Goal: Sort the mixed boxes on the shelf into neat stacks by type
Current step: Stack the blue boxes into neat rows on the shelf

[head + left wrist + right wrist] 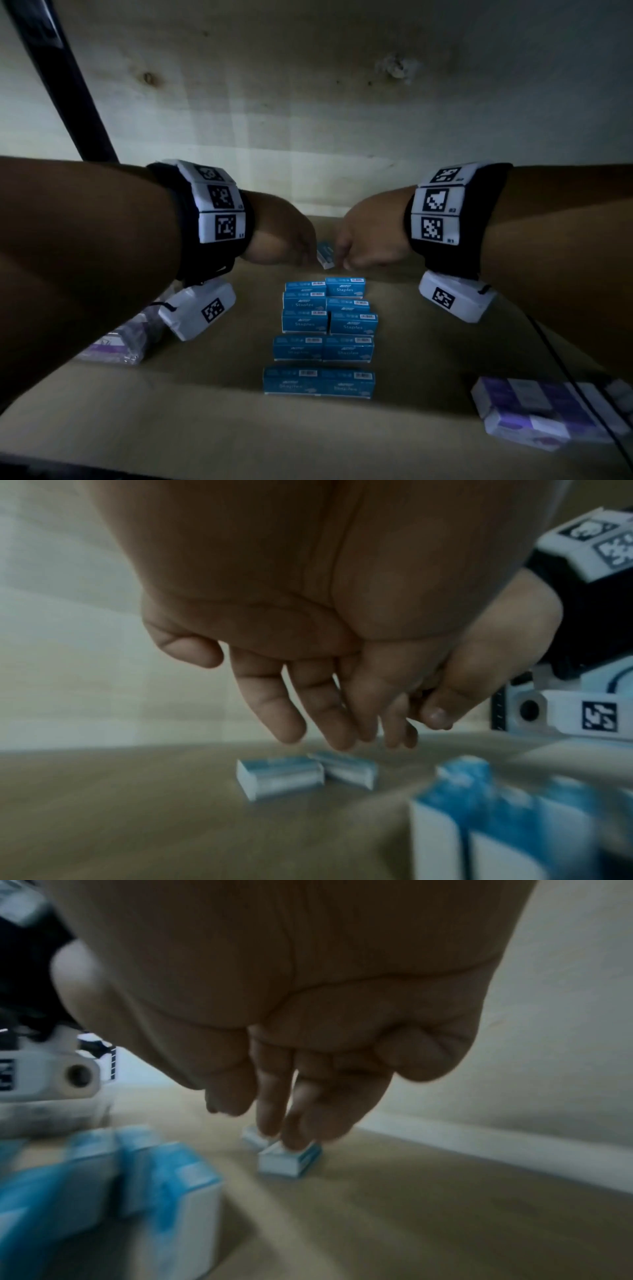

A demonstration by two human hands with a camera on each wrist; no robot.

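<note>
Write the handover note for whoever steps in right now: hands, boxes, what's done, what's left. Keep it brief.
Left hand: open, fingers above two loose blue boxes at the shelf's back, not touching.
Right hand: open, fingertips on one of them.
Done: blue staples boxes lined up in paired rows mid-shelf.
Left: add the two loose ones; purple boxes lie split, some at right front, some under the left forearm.

Both forearms are bare, with no sleeves. Each wrist wears a wide black band [191, 219] carrying a row of three white tiles [219, 202] printed with black square codes (small labels sit at the tile corners, too small to read). Under each wrist hangs a white camera box [197, 308] bearing one more code. A thin black cable [561, 363] trails from the right box [455, 298].
</note>
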